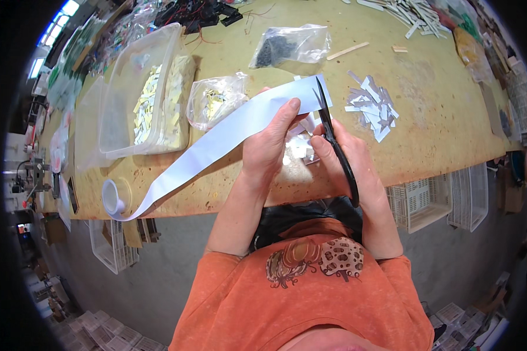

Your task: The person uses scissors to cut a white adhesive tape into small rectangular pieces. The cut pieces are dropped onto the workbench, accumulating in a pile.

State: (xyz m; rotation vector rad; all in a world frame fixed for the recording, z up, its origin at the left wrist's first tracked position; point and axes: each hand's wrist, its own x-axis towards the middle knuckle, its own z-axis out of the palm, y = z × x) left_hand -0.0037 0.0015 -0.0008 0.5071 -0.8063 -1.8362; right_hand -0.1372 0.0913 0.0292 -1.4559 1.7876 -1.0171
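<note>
A long white strip (216, 134) runs from a roll of white tape (115, 198) at the table's left front up to my left hand (270, 140). That hand is closed on the strip near its free end, thumb on top. My right hand (350, 153) grips black-handled scissors (332, 137). Their blades point away from me and lie across the strip close to its end. Under my hands sit small white cut pieces (301, 147), partly hidden. To the right a pile of white and grey cut strips (373, 106) lies on the table.
On the left stands a clear plastic box (114, 126) with small yellowish pieces, beside a clear bag (215, 100) of similar pieces. Farther back lie a bag of black parts (287, 48), a thin wooden stick (348, 51) and black wired parts (199, 13). Crates (421, 202) stand below the table edge.
</note>
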